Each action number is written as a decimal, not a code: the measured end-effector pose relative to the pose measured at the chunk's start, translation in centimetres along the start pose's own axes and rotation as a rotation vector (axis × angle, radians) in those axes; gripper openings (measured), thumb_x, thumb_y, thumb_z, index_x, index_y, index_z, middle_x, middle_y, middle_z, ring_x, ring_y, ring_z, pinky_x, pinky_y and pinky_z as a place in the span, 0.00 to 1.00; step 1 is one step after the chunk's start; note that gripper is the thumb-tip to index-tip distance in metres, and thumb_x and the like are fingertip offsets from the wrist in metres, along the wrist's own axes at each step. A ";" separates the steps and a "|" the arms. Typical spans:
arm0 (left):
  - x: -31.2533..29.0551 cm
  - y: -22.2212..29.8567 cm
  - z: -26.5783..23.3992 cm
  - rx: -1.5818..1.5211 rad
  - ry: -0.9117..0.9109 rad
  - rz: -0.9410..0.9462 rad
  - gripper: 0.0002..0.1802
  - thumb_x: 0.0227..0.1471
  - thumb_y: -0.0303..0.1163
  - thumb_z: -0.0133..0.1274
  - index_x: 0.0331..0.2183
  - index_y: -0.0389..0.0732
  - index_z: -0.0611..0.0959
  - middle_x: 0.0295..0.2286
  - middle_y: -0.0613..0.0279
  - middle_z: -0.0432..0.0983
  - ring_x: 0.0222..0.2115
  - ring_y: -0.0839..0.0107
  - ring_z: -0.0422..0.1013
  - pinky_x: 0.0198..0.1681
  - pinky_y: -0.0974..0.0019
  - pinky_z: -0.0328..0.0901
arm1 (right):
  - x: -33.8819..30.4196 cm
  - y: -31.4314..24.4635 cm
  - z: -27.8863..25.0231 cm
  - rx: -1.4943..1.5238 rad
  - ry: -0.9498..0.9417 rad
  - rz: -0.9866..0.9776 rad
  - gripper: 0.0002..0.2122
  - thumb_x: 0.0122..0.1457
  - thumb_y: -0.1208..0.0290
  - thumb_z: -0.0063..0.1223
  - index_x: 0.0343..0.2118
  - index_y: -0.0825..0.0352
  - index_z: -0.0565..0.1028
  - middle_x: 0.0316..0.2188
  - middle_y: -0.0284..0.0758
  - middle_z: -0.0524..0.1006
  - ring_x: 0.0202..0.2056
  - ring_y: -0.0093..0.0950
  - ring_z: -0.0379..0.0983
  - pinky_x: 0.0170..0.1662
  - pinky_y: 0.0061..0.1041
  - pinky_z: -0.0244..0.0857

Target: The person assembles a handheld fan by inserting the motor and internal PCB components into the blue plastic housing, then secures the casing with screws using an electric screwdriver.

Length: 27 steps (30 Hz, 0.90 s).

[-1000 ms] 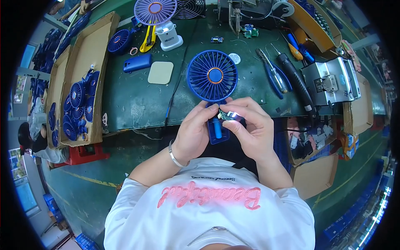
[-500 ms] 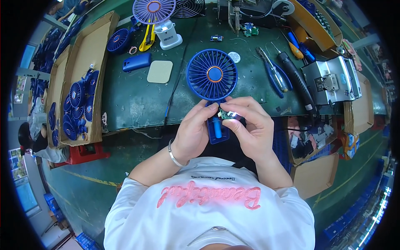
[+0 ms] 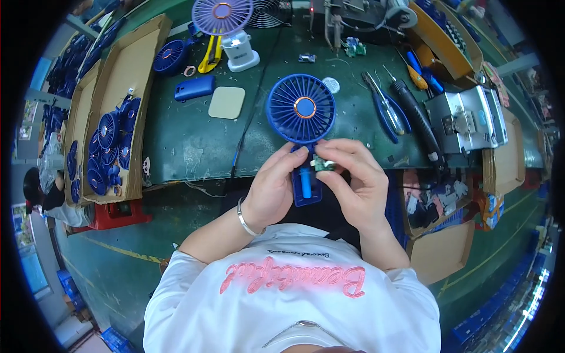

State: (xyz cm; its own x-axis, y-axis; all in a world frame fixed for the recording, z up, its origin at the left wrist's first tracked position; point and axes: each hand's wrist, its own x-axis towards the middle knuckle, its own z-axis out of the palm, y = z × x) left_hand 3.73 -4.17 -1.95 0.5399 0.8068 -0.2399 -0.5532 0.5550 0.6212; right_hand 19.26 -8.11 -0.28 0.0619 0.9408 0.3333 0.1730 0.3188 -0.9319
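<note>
A blue handheld fan (image 3: 302, 108) is held upright in front of me, its round grille toward the far side of the table. My left hand (image 3: 275, 179) grips the fan's neck and handle from the left, thumb on top. The handle lies open and shows a bright blue cylindrical battery (image 3: 306, 183) inside. Between thumb and fingers, my right hand (image 3: 356, 179) pinches a small green circuit board (image 3: 322, 164) with pale parts, just right of the handle's upper end. Whether wires join the board to the fan cannot be made out.
A blue fan cover (image 3: 194, 88) and a cream square pad (image 3: 226, 102) lie left. Pliers (image 3: 388, 112), a black-handled tool (image 3: 418, 120) and a metal box (image 3: 468, 120) sit right. Beyond stand a white-based fan (image 3: 238, 52) and a machine (image 3: 359, 20). A cardboard box (image 3: 144, 112) holds blue fans.
The circuit board has shifted slightly right and tilted differently in my right hand. My left hand keeps its hold on the fan. The whole view has moved a little.
</note>
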 end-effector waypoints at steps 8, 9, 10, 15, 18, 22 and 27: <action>-0.5 -0.3 0.7 0.283 -0.455 -0.223 0.19 0.64 0.42 0.39 0.40 0.35 0.73 0.32 0.59 0.75 0.33 0.74 0.73 0.40 0.69 0.69 | -1.3 0.9 -2.9 0.599 -0.136 0.563 0.27 0.64 0.53 0.41 0.55 0.74 0.63 0.42 0.48 0.76 0.23 0.28 0.74 0.22 0.21 0.68; -0.8 -0.3 1.0 0.437 -0.437 -0.214 0.22 0.64 0.44 0.39 0.40 0.33 0.73 0.32 0.58 0.75 0.33 0.71 0.73 0.40 0.67 0.68 | -1.7 0.4 -1.6 0.528 0.077 0.572 0.28 0.63 0.52 0.42 0.54 0.74 0.64 0.43 0.49 0.75 0.31 0.34 0.77 0.33 0.30 0.73; -0.6 -0.1 0.5 0.871 -0.493 0.004 0.26 0.64 0.49 0.38 0.46 0.33 0.70 0.34 0.56 0.74 0.35 0.69 0.72 0.40 0.65 0.66 | -1.9 0.6 -1.6 0.460 0.097 0.518 0.28 0.63 0.51 0.42 0.54 0.73 0.64 0.44 0.49 0.75 0.35 0.36 0.77 0.37 0.33 0.73; -1.7 3.0 0.1 1.200 -0.479 0.071 0.25 0.58 0.44 0.48 0.47 0.33 0.72 0.34 0.49 0.77 0.35 0.56 0.75 0.38 0.60 0.68 | -0.4 -0.9 -8.6 0.384 0.410 0.248 0.25 0.64 0.55 0.42 0.58 0.65 0.61 0.45 0.45 0.74 0.39 0.33 0.75 0.38 0.31 0.73; -2.2 7.6 -1.4 1.520 -0.229 0.463 0.16 0.51 0.34 0.54 0.43 0.38 0.77 0.34 0.51 0.77 0.37 0.53 0.74 0.40 0.57 0.69 | 3.0 -5.4 -16.0 0.127 0.923 -0.057 0.25 0.65 0.54 0.41 0.60 0.65 0.60 0.54 0.40 0.69 0.54 0.34 0.66 0.57 0.35 0.60; -2.0 15.4 -6.7 1.817 0.286 0.818 0.10 0.50 0.27 0.54 0.37 0.38 0.80 0.33 0.53 0.77 0.35 0.55 0.74 0.39 0.61 0.69 | 2.7 -5.1 -37.5 0.158 0.924 -0.256 0.23 0.65 0.57 0.39 0.57 0.68 0.64 0.53 0.42 0.70 0.53 0.35 0.67 0.61 0.35 0.55; -2.0 24.7 -15.3 2.067 0.918 0.756 0.12 0.51 0.33 0.52 0.38 0.39 0.81 0.36 0.48 0.76 0.41 0.52 0.71 0.46 0.56 0.66 | -1.3 1.5 -67.4 0.355 1.375 -0.031 0.17 0.65 0.65 0.37 0.48 0.73 0.71 0.48 0.45 0.73 0.47 0.39 0.71 0.49 0.42 0.70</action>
State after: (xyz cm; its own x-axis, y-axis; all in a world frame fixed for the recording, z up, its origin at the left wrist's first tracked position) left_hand -20.74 11.06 2.48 0.0023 0.8582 0.5132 0.9655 -0.1356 0.2225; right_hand 85.69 -16.67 7.48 0.9897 0.1391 0.0337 -0.0476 0.5421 -0.8390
